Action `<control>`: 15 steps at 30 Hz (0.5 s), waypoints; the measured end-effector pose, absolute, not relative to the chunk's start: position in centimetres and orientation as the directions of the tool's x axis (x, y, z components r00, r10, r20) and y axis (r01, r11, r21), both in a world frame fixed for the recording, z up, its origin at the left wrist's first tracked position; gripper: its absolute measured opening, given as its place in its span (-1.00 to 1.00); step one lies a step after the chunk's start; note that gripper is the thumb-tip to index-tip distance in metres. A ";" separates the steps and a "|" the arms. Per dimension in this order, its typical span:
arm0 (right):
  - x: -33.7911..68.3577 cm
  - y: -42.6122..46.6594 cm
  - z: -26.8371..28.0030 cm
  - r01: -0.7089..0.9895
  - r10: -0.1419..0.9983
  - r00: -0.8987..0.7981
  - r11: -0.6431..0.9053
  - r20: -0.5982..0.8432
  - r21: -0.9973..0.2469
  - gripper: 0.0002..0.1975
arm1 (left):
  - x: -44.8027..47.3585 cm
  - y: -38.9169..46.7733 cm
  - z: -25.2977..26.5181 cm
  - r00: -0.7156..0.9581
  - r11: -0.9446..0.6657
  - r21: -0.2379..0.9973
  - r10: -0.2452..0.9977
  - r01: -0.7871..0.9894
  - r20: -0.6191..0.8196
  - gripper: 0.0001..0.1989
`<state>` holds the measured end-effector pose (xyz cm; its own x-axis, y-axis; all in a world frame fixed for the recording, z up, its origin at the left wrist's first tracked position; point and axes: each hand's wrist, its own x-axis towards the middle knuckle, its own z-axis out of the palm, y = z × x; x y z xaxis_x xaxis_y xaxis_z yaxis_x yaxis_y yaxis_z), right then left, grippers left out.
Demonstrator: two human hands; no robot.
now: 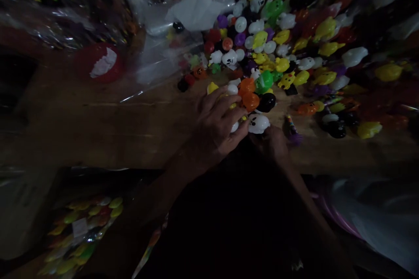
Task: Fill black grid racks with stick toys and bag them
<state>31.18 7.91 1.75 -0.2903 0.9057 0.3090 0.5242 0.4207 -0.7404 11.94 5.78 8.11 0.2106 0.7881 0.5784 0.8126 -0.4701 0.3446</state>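
Close below, my left hand (216, 117) clasps bunched bright toys (250, 101); my right hand (275, 141), grip too dark to tell, touches a glossy white, black-eyed toy (259, 124) between both. Loose toys (282, 65) crowd the wooden table (108, 128) beyond, near clear plastic (152, 59).

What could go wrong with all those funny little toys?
The white toy between the left hand and right hand might slip, since it looks round and smooth. The purple thing lies close beside the right hand, so a bump might send it off the table. And it's quite dark, so toys in the crowded pile might get mixed up.
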 end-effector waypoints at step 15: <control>29.8 6.3 0.6 0.563 0.853 -0.356 0.522 0.381 -0.641 -0.71 | 11.1 6.3 7.7 0.253 -0.592 0.399 0.728 0.700 0.637 -0.90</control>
